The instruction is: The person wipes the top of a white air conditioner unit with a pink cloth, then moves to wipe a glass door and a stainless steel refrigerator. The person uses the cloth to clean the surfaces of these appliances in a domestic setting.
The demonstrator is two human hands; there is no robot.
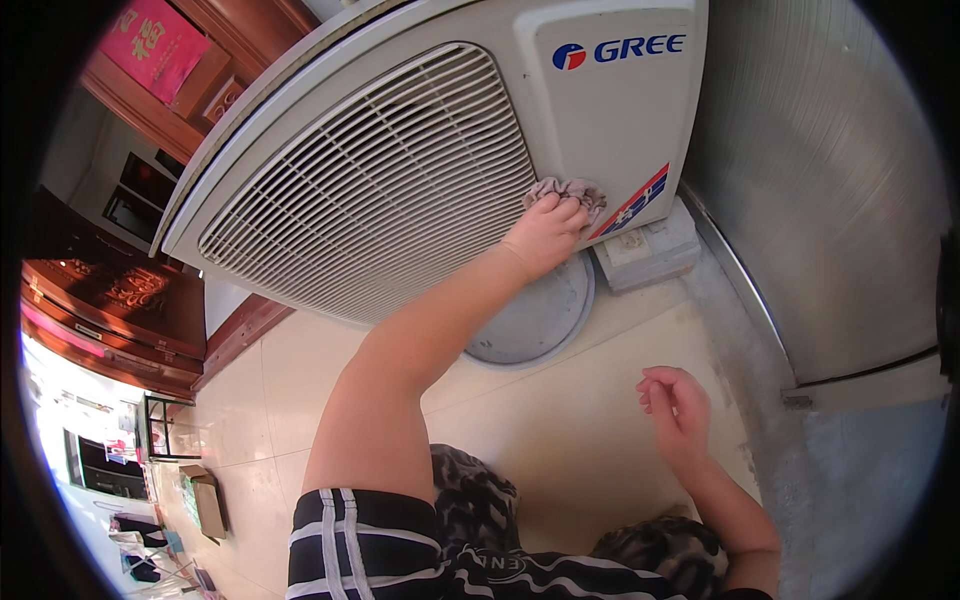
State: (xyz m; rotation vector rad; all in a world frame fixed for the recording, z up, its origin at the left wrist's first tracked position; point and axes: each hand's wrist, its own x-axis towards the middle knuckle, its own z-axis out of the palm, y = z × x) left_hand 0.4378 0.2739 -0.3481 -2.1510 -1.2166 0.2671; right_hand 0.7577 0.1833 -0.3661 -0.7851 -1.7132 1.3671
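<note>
My left hand [546,234] presses a crumpled greyish-pink cloth [568,196] against the front panel of a Gree air conditioner outdoor unit [611,112]. The cloth lies between the lower right edge of the unit's fan grille [390,157] and a red and blue sticker [637,201]. Apart from the unit, my right hand [676,409] hangs over the tiled floor with its fingers curled; whether anything is inside them cannot be seen.
A round grey lid or basin [536,322] lies under the unit, beside a concrete block [652,251]. A metal panel [817,187] rises at the right. A cardboard box [204,501] sits on the floor [300,390], left. Carved wooden doors [120,300] stand further back.
</note>
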